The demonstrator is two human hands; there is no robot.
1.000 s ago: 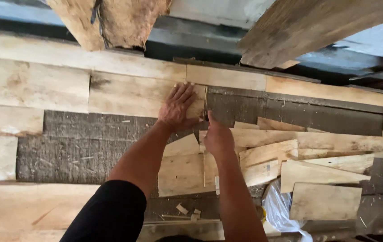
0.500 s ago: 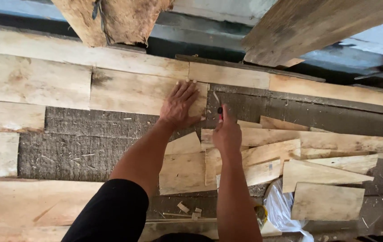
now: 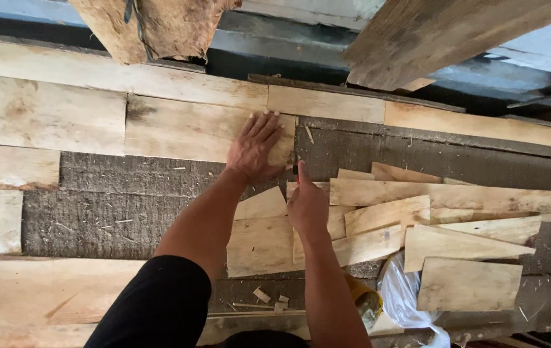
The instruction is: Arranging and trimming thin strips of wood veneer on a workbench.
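My left hand (image 3: 256,147) lies flat with fingers spread on the right end of a pale wooden plank (image 3: 185,129), which rests on a dark rough surface (image 3: 114,206). Just below and to its right, my right hand (image 3: 307,205) is closed around a small red-tipped marking tool (image 3: 297,171). The tool's tip points at the plank's end edge near my left thumb. Under my right wrist lies a pile of loose cut wood pieces (image 3: 385,216).
More pale planks lie along the far row (image 3: 327,103) and at the left (image 3: 4,167). A clear plastic bag (image 3: 401,290) and a yellow object (image 3: 362,299) sit beside my right forearm. A bark-covered slab (image 3: 159,26) and a beam (image 3: 430,32) hang overhead.
My right hand has shifted slightly left toward the plank's end. My left hand stays flat in the same place.
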